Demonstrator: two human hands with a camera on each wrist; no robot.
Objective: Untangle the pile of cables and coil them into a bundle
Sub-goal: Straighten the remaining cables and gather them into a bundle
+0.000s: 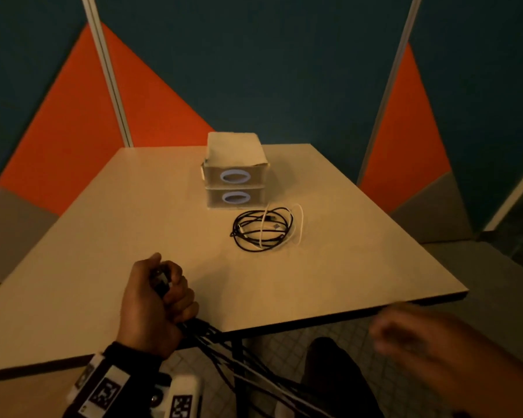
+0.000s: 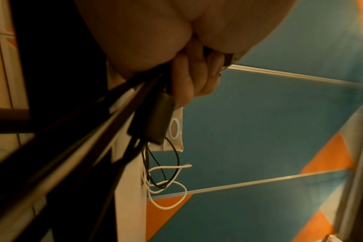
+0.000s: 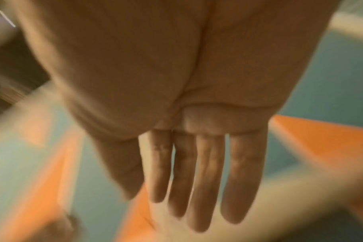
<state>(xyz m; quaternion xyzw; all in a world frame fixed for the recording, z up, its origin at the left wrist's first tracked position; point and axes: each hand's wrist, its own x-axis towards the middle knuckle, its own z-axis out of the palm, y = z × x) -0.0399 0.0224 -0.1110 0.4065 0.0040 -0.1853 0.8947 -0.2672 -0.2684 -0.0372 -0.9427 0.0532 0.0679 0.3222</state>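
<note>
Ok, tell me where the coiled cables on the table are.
In the head view, the coiled cables lie on the table, right of centre, just before the stacked boxes.

Two stacked boxes (image 1: pixel 235 176); one cable coil (image 1: pixel 264 229); two hands (image 1: pixel 156 300).

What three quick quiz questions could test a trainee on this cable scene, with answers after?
1. True or false: the right hand grips a cable.
2. Which hand holds the cable bunch that hangs off the table edge?
3. Where is the coiled black and white cable pile? A) inside a drawer B) on the table, in front of the stacked drawer boxes C) on the floor

Key: 1 false, its fingers are straight and empty. 2 the left hand. 3 B.
</note>
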